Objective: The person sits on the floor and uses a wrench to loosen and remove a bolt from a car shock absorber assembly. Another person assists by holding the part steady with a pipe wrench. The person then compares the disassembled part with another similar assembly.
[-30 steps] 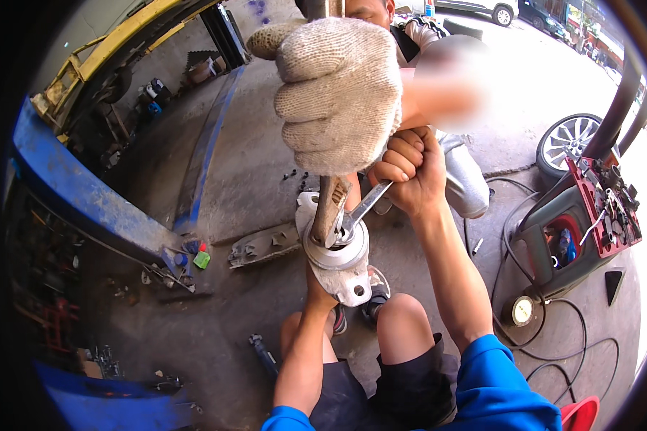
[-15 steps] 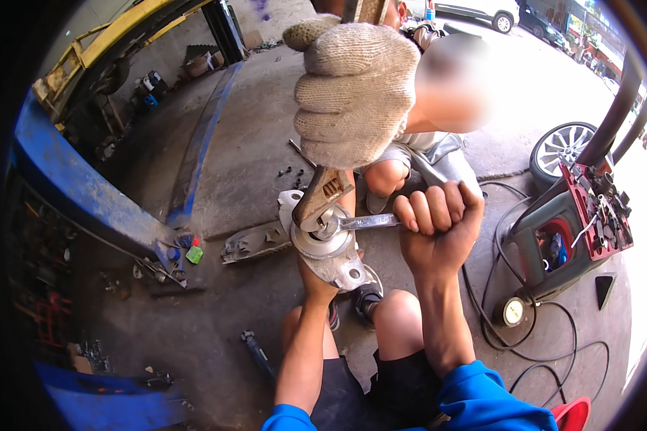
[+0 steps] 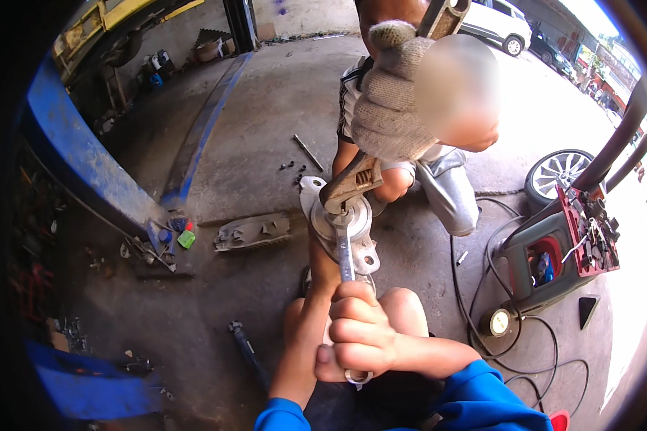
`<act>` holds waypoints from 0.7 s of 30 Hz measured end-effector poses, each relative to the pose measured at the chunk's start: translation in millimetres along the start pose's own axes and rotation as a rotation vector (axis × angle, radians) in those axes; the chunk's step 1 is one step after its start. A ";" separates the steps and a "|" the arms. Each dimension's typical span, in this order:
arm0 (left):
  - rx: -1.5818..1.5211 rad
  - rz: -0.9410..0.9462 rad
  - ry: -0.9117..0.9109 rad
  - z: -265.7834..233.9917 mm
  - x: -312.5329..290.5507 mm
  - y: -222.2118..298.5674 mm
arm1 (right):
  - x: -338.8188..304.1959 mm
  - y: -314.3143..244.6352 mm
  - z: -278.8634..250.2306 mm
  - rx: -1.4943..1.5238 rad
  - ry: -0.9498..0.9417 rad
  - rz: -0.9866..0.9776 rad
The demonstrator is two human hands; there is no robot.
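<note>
The blue lift post rises at your 10 o'clock, and at 12 to 1 o'clock a crouching co-worker fills the far side, blocking reach that way. The dark tool case stands at 3 o'clock, with the wheel beyond it at 2; a black hose trails between you and the case. Your knees sit at 6 o'clock, likely limiting the spanner's swing. Past them is the metal bracket, with your left hand beneath it, seemingly for support; its fingers are hidden, so you can't tell its grip. The co-worker's gloved hand grasps the adjustable wrench, angled toward 1 o'clock, probably bracing against your spanner. Your right hand is clenched around the spanner's 6 o'clock end, presumably for leverage. Small dark fasteners lie at the bracket's 11 o'clock.
</note>
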State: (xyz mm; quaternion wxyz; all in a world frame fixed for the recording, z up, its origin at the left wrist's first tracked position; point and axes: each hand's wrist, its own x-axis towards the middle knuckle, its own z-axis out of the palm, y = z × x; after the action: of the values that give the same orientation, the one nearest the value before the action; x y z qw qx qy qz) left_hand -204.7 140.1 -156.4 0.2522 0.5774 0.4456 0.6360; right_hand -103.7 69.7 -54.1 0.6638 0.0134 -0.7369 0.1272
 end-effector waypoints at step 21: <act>0.025 0.025 -0.034 23.6 -5.8 -9.9 | 20.3 -34.3 -59.3 0.351 0.536 0.180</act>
State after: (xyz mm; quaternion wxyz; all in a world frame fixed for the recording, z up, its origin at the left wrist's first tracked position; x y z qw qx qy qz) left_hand -182.8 146.5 -169.3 0.2444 0.5966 0.4421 0.6236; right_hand -41.9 51.6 -23.1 0.8078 0.0283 -0.5011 0.3093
